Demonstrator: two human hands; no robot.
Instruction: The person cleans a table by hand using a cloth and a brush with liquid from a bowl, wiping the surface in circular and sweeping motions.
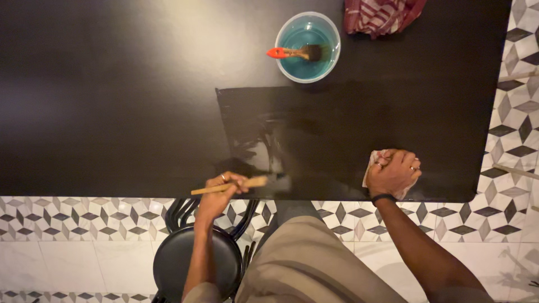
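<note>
My left hand grips a wooden-handled paintbrush at the near edge of a black table; its bristles touch a glossy wet patch on the tabletop. On the table's near right side, my right hand presses down on a crumpled pale cloth. A clear bowl of teal liquid stands further back, with a second brush with an orange handle tip lying in it.
A red-and-white checked cloth lies at the table's far edge. A black round stool stands under my left arm. The floor has a grey-and-white geometric tile pattern.
</note>
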